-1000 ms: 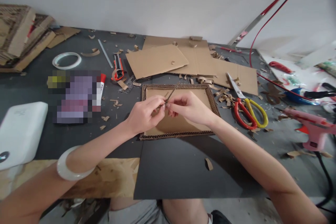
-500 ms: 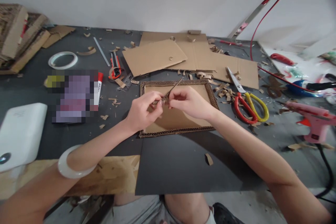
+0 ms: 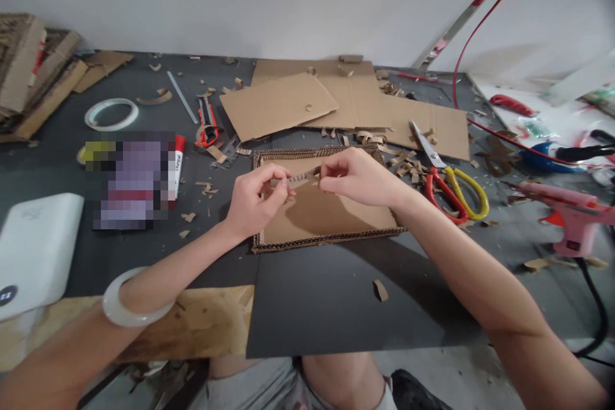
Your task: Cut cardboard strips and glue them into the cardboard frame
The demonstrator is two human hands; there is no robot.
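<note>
On a dark counter (image 3: 307,311) littered with cardboard scraps (image 3: 381,290), against a pale wall (image 3: 240,6). At frame centre, over the shallow cardboard tray (image 3: 283,225): pinching a ribbed cardboard strip (image 3: 298,178) between left hand (image 3: 254,202) and right hand (image 3: 358,178), fingertips narrow on both. Now spanning the gap, hands farther apart than half a second ago; no longer poking toward upper right. Reads as straightening or peeling, can't tell which. Strip ends hidden by fingers.

a dark tabletop (image 3: 312,314) carries a cardboard tray (image 3: 298,224), scissors (image 3: 437,164) and scraps (image 3: 380,290).
</note>
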